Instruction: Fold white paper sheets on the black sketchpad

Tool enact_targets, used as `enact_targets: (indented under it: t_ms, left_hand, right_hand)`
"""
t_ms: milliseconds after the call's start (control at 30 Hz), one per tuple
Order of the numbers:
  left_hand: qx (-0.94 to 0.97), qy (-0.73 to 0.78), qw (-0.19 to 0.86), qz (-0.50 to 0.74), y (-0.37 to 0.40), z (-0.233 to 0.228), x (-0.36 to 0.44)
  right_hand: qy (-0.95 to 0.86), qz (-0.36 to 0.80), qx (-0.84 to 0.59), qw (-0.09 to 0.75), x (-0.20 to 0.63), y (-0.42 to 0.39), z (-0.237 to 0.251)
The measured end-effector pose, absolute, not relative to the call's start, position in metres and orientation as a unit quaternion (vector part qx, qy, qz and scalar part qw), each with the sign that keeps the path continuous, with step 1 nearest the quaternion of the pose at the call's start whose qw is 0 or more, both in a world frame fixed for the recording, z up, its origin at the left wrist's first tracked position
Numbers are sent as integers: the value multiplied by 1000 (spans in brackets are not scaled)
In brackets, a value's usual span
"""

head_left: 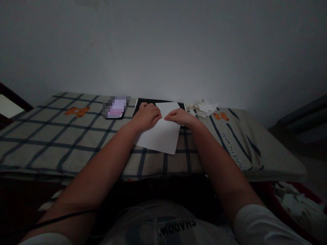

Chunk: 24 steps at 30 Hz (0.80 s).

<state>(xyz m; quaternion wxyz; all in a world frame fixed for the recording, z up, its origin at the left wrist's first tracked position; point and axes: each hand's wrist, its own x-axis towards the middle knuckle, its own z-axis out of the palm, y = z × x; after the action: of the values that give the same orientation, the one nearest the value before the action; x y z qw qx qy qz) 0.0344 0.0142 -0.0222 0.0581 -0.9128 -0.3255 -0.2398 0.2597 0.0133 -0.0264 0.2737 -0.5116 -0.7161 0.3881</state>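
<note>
Fingers of the left hand point(146, 115) and right hand point(178, 116) lie flat, pinning the paper point(160, 134) on a dark pad point(143, 102). Pressing evenly should keep the sheet steady. Beyond them sit paper scraps point(203, 108) right, a phone point(116, 108) left, on the checked bed point(63, 136).

Dim home bedroom: bear-print checked bedsheet point(63, 132) against bare wall point(163, 47).

The bed cover point(235, 143), near its right edge, bears a sideways line of script, only "world" roughly legible; the person's shirt point(176, 229) shows inverted letters, about "SHADOW", partly cut off.
</note>
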Motion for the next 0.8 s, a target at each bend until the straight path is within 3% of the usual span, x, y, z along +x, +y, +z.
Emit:
enact_targets:
  t_ms: [800]
  left_hand:
    - [-918, -323, 80, -215, 9, -19, 39]
  right_hand:
    - [-734, 387, -496, 257, 262, 11, -24]
